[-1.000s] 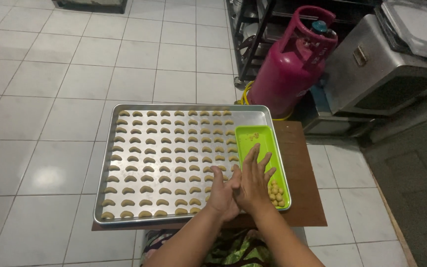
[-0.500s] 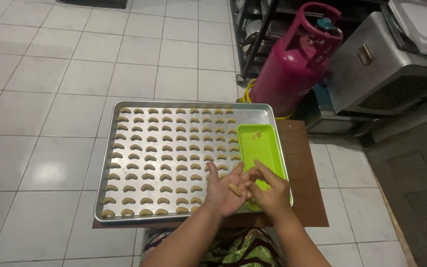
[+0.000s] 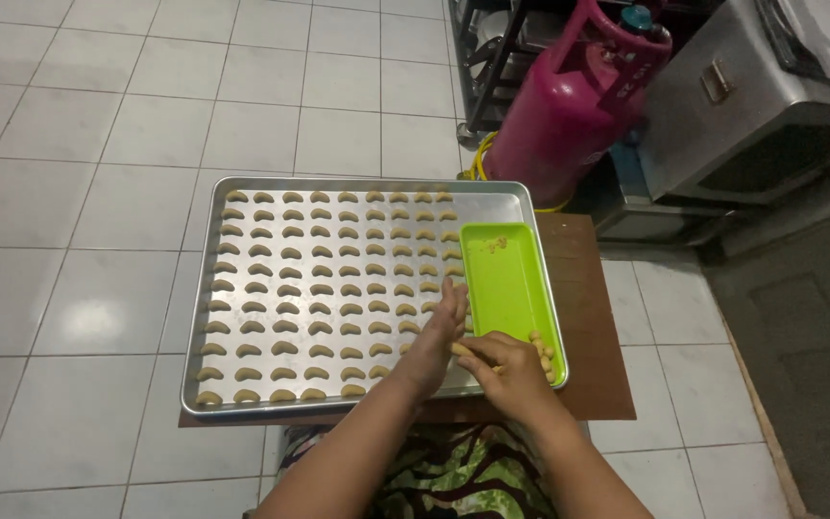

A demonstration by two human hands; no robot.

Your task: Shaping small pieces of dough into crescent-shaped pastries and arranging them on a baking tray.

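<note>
A large metal baking tray (image 3: pixel 206 288) lies on a low brown wooden board (image 3: pixel 588 317), filled with rows of several small crescent-shaped dough pieces (image 3: pixel 319 288). A bright green rectangular tray (image 3: pixel 503 279) rests on its right side, with a few dough pieces at its near end. My left hand (image 3: pixel 436 336) lies over the baking tray's near right part, fingers stretched forward. My right hand (image 3: pixel 503 363) is beside it at the green tray's near edge. Both hands pinch one small piece of dough (image 3: pixel 463 350) between them.
A pink gas cylinder (image 3: pixel 573 96) stands just beyond the board at the right, with a yellow hose at its foot. A grey metal cabinet (image 3: pixel 751 106) and a dark rack (image 3: pixel 492 48) are behind it. White floor tiles (image 3: pixel 98 192) surround the board.
My hands have drawn back from flat on the trays and come together around a piece of dough. The view has shifted slightly.
</note>
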